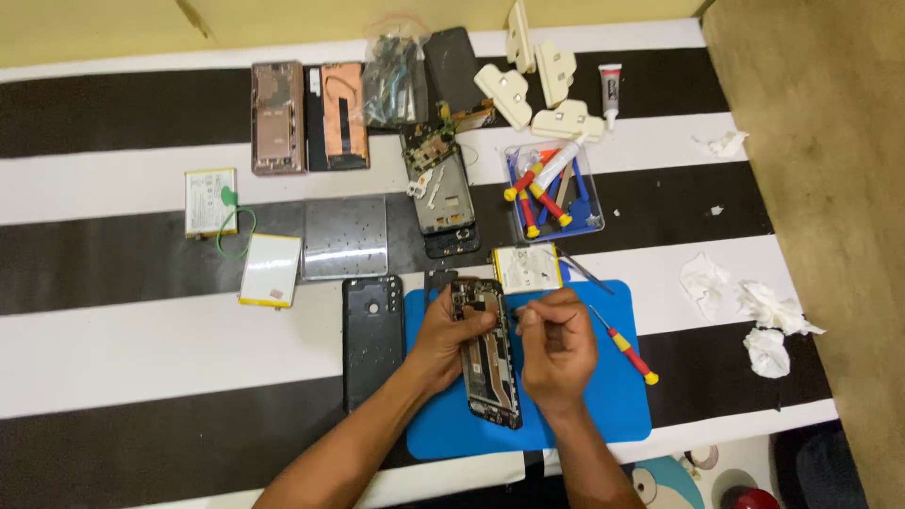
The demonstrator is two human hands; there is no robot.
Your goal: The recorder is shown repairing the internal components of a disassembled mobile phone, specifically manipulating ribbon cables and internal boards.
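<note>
An opened phone frame (488, 363) with bare circuitry lies lengthwise on a blue work mat (617, 405). My left hand (445, 337) grips its left side near the top, thumb resting on the inner parts. My right hand (558, 347) hovers at the frame's right edge with fingers pinched together; whether it holds a small tool or part I cannot tell. A black back cover (371, 339) lies just left of the mat. A red-and-yellow screwdriver (626, 347) lies on the mat to the right of my right hand.
A battery (526, 268) sits above the mat. Further up are a clear tray of tools (551, 193), a stripped phone (443, 193), two pink-copper phone halves (309, 117), white plastic clamps (537, 85) and a glue tube (611, 92). Crumpled tissues (768, 330) lie right.
</note>
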